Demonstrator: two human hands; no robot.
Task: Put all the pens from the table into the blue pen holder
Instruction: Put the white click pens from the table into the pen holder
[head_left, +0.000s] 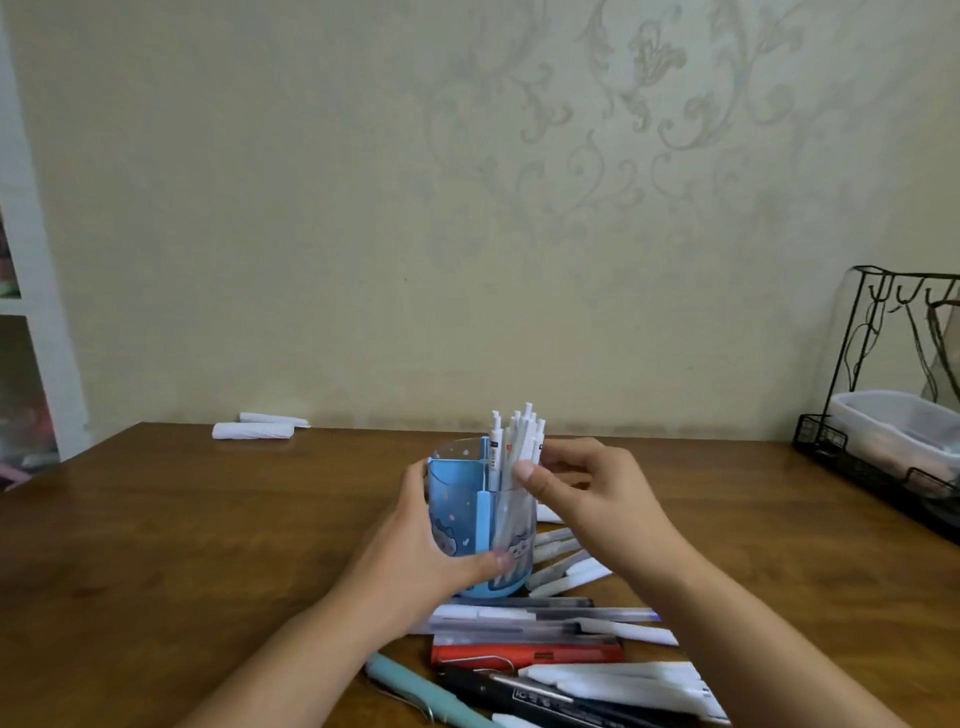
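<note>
Pens (550, 639) scattered on wooden table (156, 545); left hand (415, 551) grips blue pen holder (462, 499), right hand (592, 488) pinches white pens (519, 441).

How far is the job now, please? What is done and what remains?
Done: a bunch of white pens stands in the blue pen holder. In hand: the left hand grips the holder; the right hand touches those pens. Left: many pens, including a red pen and a teal pen, lie on the table.
</note>
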